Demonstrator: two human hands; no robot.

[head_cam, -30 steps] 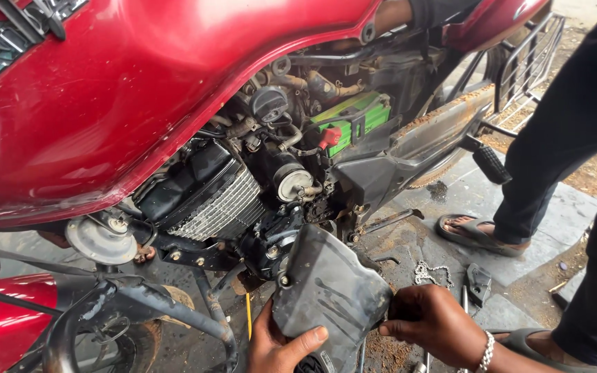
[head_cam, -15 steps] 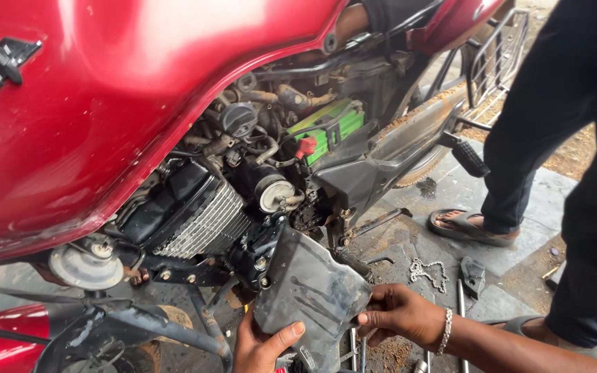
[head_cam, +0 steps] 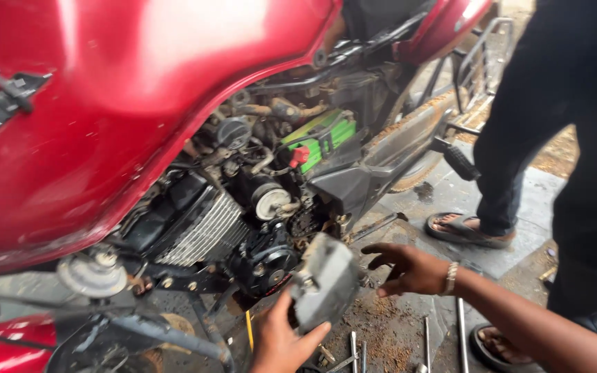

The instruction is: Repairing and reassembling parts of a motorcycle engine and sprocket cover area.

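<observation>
Engine side cover (head_cam: 323, 280) held low against a red motorcycle's crankcase (head_cam: 267, 259) — one hand gripping, the other loose beside it

Grey and grimy, the cover sits tilted at the engine's lower edge, just off its seat; the left hand (head_cam: 281, 342) grips its bottom corner, thumb on the face and fingers curled around the edge, while the right hand (head_cam: 409, 269) hovers just to the side, fingers spread and holding nothing. Above are the finned cylinder (head_cam: 205, 231), a green battery (head_cam: 319, 138) and the red fuel tank (head_cam: 119, 103). Tools (head_cam: 426, 338) lie on the dirty floor, near a bystander's sandalled foot (head_cam: 468, 231). Handling it well likely means supporting both edges and keeping it square to the case — a one-handed hold risks letting it slip
</observation>
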